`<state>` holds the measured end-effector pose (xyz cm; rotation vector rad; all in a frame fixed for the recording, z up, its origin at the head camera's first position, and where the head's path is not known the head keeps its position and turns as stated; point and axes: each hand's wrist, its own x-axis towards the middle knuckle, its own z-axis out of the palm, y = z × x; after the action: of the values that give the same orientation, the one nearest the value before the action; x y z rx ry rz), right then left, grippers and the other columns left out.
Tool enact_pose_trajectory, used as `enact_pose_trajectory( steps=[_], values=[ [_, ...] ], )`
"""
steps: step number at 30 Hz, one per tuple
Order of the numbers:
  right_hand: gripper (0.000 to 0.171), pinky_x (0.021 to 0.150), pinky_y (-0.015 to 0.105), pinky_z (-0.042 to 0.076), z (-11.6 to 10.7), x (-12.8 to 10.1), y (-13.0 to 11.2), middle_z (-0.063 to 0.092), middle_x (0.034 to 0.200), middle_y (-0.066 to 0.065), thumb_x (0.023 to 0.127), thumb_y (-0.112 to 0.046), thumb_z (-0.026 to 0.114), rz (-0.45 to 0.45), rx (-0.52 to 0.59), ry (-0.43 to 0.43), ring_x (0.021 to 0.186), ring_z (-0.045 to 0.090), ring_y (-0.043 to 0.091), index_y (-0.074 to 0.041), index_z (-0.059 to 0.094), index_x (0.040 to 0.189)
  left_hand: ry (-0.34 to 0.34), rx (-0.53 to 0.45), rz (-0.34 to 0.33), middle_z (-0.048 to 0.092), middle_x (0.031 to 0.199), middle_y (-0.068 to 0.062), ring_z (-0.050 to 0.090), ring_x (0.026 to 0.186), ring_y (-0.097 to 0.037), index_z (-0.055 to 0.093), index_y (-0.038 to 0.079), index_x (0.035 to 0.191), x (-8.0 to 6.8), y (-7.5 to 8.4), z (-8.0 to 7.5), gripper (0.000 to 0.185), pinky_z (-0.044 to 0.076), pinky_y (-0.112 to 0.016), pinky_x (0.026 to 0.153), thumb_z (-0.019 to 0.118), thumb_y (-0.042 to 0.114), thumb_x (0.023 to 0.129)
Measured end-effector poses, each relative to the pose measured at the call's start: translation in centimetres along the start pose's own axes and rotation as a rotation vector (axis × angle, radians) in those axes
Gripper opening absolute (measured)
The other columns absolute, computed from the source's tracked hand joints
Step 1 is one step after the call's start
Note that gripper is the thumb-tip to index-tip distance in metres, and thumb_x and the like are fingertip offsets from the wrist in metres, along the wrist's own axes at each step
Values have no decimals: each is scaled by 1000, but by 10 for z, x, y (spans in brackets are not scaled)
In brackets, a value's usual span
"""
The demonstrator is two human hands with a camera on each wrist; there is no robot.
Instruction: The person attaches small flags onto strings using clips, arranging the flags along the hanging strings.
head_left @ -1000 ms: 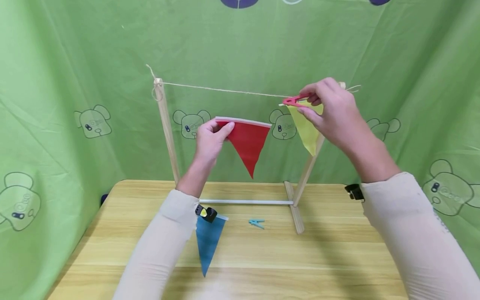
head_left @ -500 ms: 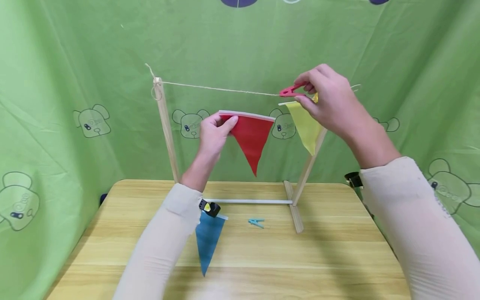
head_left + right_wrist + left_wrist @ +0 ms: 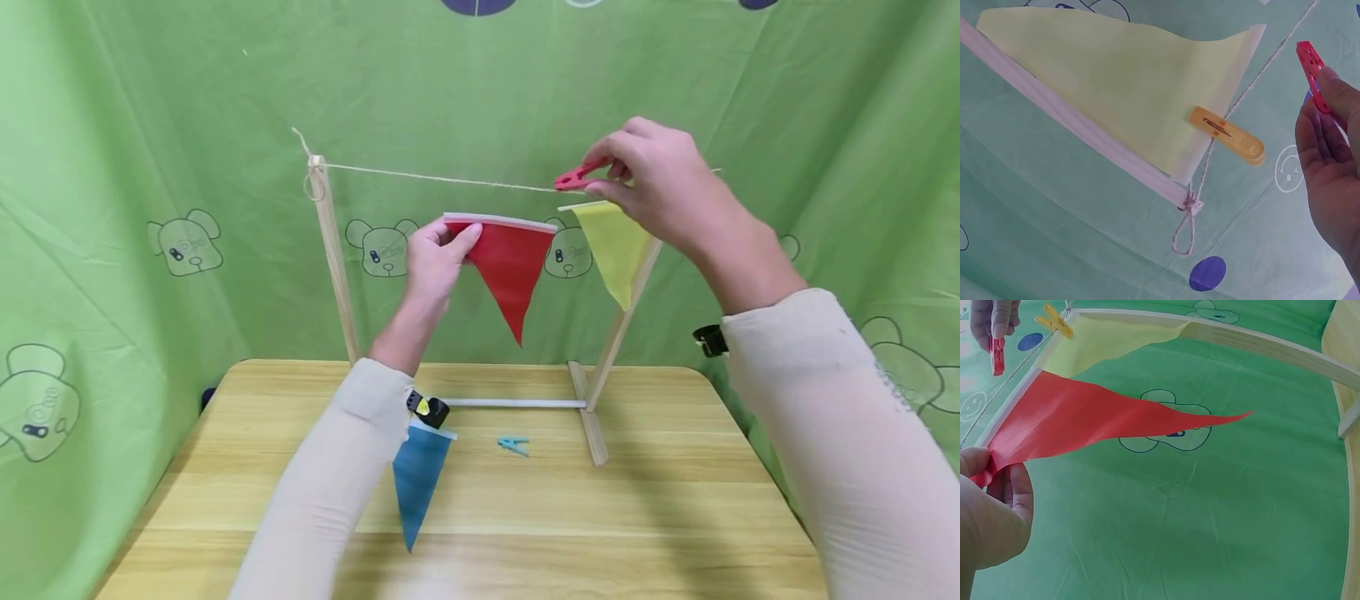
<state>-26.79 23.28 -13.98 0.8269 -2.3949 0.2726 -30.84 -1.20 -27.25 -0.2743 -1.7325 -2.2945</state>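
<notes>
My left hand [image 3: 438,254] pinches the top left corner of a red triangular flag [image 3: 506,267] [image 3: 1104,422], holding it just below the string [image 3: 442,180] stretched between two wooden posts. My right hand [image 3: 648,187] pinches a red clothespin [image 3: 573,177] [image 3: 1311,65] [image 3: 997,355] right at the string, above the left corner of a yellow flag [image 3: 611,246] [image 3: 1122,81]. The yellow flag hangs from the string by a yellow clothespin [image 3: 1229,134] [image 3: 1055,320]. In the head view my hand hides that pin.
The wooden frame [image 3: 330,258] stands at the back of a wooden table [image 3: 675,517]. On the table lie a blue flag [image 3: 416,492] and a light blue clothespin [image 3: 513,446]. Green printed cloth [image 3: 135,167] hangs behind and on both sides.
My right hand has raised the red clothespin from beside the yellow flag's top edge up to the string. My left hand has lifted the red flag slightly up and to the right.
</notes>
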Motion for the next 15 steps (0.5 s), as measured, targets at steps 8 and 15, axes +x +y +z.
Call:
enact_pose_trajectory(
  steps=[8,15],
  values=[
    [20,77,18,45,-6,8,-5,69,106,14,93,-5,76,48,-30,-94,91,63,24,-3,76,113,14,-56,-15,70,93,-7,66,76,-15,72,-8,115,3,3,8,23,61,-24,70,73,5,95],
    [19,73,19,45,-8,14,-7,73,103,12,91,-10,79,18,-64,-107,87,65,23,-5,78,110,34,-90,-22,69,91,-5,67,75,-13,72,-9,115,4,3,12,24,61,-26,70,73,4,95]
  ],
)
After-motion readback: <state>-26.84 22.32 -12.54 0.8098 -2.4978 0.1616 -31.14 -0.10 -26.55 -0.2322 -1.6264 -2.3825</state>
